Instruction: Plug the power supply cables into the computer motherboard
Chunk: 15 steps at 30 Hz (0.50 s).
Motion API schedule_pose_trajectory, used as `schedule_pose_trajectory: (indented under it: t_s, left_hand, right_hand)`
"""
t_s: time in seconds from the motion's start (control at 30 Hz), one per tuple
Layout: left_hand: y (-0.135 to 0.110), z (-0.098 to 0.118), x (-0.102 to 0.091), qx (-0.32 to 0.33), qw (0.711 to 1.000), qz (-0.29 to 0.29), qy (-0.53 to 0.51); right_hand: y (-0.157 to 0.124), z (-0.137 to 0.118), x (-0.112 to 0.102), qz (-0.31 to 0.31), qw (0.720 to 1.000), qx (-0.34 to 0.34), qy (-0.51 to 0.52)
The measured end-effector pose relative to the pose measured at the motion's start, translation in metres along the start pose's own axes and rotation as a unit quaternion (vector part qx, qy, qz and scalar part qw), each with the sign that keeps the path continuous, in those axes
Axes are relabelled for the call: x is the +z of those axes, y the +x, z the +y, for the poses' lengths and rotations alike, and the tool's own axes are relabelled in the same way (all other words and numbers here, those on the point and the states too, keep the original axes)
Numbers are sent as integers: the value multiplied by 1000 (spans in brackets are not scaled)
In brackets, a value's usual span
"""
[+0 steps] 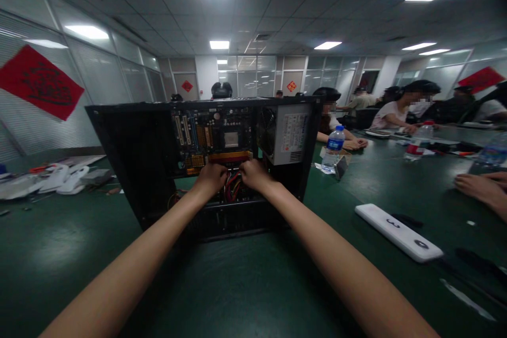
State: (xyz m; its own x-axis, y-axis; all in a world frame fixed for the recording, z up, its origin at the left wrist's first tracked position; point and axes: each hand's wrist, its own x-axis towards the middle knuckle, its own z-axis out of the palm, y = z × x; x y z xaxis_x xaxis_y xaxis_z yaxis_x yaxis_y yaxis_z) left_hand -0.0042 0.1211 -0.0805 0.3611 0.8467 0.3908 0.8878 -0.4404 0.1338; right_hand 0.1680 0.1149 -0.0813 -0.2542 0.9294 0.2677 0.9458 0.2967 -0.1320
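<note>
An open black computer case (pixel 148 222) stands on the table in front of me, its inside facing me. On its motherboard (pixel 245 127) a long red-and-gold RAM stick (pixel 229 158) lies level in the slot area. My left hand (pixel 212 177) is closed at the stick's left end, fingers curled. At its right end my right hand (pixel 256 173) is closed too. The fingertips are partly hidden. Between and below both hands runs a bundle of coloured cables (pixel 233 187). A power supply (pixel 292 134) sits at the case's upper right, beside a dark fan (pixel 267 129).
On the right lie a white power bank (pixel 398 232) and dark cables (pixel 479 264). Water bottles (pixel 335 148) stand beyond the case. Another person's hand (pixel 481 187) rests at the right edge. White scraps and tools (pixel 65 177) clutter the left. Other people sit farther back.
</note>
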Motion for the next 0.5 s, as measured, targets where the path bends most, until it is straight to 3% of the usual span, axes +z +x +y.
schedule_pose_trajectory:
  t_s: [0.5]
  left_hand:
    - [3, -2, 1, -10, 1000, -1, 1]
  right_hand:
    - [1, -3, 2, 40, 999, -2, 24]
